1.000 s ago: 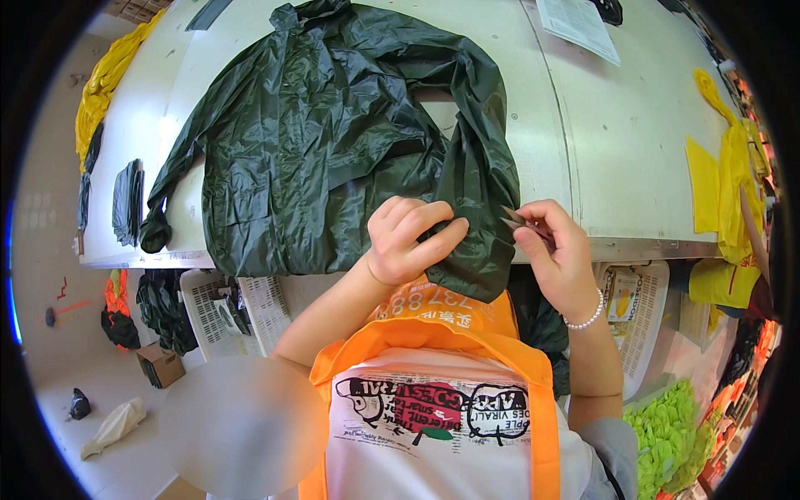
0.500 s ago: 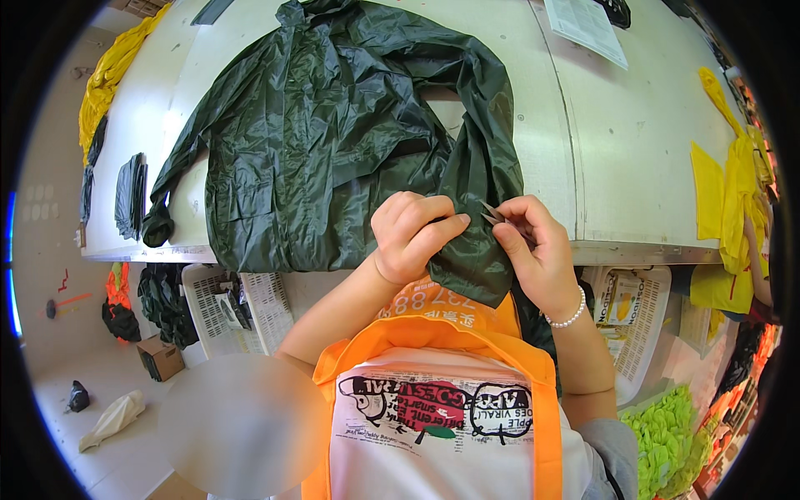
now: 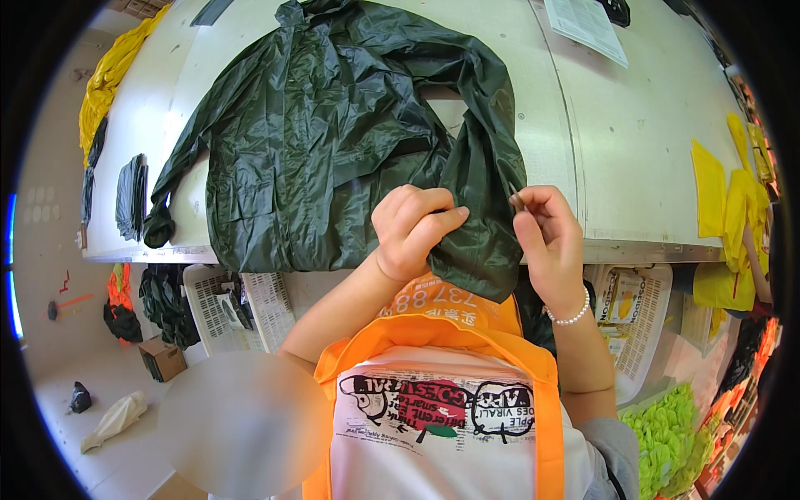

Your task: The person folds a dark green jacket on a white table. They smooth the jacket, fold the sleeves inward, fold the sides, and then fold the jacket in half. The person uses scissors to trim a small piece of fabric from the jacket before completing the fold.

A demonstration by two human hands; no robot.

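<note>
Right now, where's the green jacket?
In the head view, the green jacket lies on the table, mostly left of centre, with the left hand on its sleeve.

A rain jacket (image 3: pixel 333 142) is lying on the worktable (image 3: pixel 625 158), a folded stack (image 3: pixel 132 197) sitting to its left, a paper sheet (image 3: pixel 586 29) to its right; baskets (image 3: pixel 651 327) are standing below the near edge.

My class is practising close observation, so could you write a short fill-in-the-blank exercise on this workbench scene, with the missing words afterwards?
1. The jacket on the pale table is dark ____.
2. The bare-wristed hand gripping the sleeve is the ____ one.
3. The small tool is held in the ____ hand.
4. The bracelet has ____ beads.

Missing words: green; left; right; white.
</note>
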